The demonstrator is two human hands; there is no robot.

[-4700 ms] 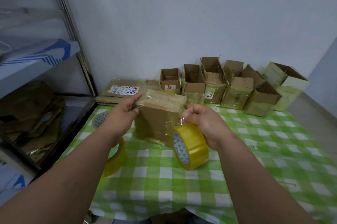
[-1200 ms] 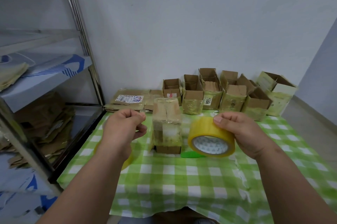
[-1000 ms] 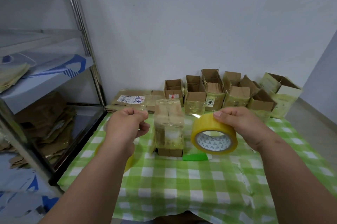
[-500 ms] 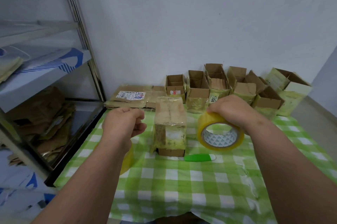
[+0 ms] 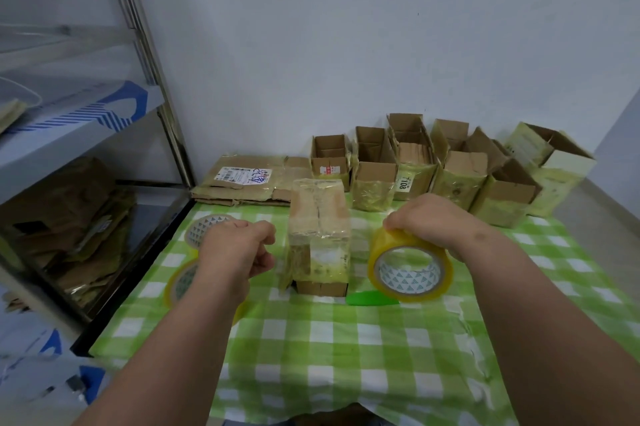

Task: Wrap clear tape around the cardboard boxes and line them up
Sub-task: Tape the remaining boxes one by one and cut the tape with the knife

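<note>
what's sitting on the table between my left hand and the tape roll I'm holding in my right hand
In the head view, the taped cardboard box stands upright between your left hand and the tape roll under your right hand.

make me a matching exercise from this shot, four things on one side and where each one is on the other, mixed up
Things:
1. tape roll
2. wrapped box
3. green cutter
4. flattened cardboard

Places:
A. lying on the checked cloth just below the roll
B. standing upright between the two hands
C. under the right hand
D. by the wall, left of the open boxes

Pairs: 1-C, 2-B, 3-A, 4-D
</note>
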